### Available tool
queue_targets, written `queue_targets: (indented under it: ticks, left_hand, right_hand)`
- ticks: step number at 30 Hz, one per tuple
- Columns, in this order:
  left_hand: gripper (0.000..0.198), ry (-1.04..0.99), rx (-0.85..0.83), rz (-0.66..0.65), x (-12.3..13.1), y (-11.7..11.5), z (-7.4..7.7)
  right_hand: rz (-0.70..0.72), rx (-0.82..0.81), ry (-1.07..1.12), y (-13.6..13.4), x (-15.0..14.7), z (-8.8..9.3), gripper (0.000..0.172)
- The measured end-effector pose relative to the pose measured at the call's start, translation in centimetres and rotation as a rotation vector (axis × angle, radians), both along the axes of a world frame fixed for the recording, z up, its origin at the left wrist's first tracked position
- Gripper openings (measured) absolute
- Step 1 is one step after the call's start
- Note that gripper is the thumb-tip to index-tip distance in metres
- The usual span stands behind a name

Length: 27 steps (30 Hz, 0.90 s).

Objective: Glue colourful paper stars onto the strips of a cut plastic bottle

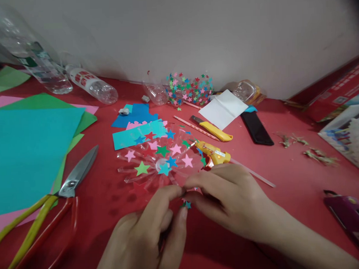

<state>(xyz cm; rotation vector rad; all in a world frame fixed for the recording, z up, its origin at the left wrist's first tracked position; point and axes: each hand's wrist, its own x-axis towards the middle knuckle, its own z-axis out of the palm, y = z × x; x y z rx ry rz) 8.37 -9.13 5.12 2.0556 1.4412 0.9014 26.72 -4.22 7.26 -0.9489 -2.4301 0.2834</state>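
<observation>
My left hand (153,229) is closed, with small paper stars (187,205), blue and green, showing at its thumb tip. Its fingertips meet those of my right hand (228,195), which is pinched; whatever lies between its fingers is hidden. Just beyond both hands, a clear plastic piece cut into spreading strips (161,164) lies flat, covered with larger paper stars in several colours. A yellow hot glue gun (214,152) rests behind my right hand, and a clear glue stick (254,173) sticks out from its back.
Large scissors (72,181) and coloured paper (30,155) lie left. Plastic bottles (91,84) and a star-covered clear bottle piece (189,89) line the wall. A yellow cutter (216,131), white paper (224,109) and a black case (257,128) lie behind; a purple object (349,219) sits right.
</observation>
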Motion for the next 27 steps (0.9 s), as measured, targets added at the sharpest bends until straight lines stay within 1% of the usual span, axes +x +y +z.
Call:
queue_targets:
  ticks: [3,10,16,22,27]
  left_hand:
    - [0.018,-0.019,-0.021,-0.017,0.1,0.04,0.06]
    - [0.016,-0.095,-0.033,0.018,0.55,-0.25,0.24]
    - [0.017,-0.116,-0.147,0.049,0.72,-0.33,0.73]
    - [0.018,-0.102,-0.118,0.078,0.79,-0.39,0.58]
    - [0.019,-0.102,-0.13,0.089,0.9,-0.65,0.4]
  right_hand:
    - [-0.006,-0.008,-0.003,-0.01,-0.04,0.04,0.018]
    - [-0.016,-0.014,-0.013,-0.05,-0.16,0.24,0.02]
    - [0.004,-0.017,-0.003,-0.15,-0.17,0.23,0.019]
    - [-0.004,-0.033,-0.015,-0.38,-0.2,0.07,0.02]
    - [-0.005,-0.025,-0.011,-0.59,-0.25,0.09,0.02]
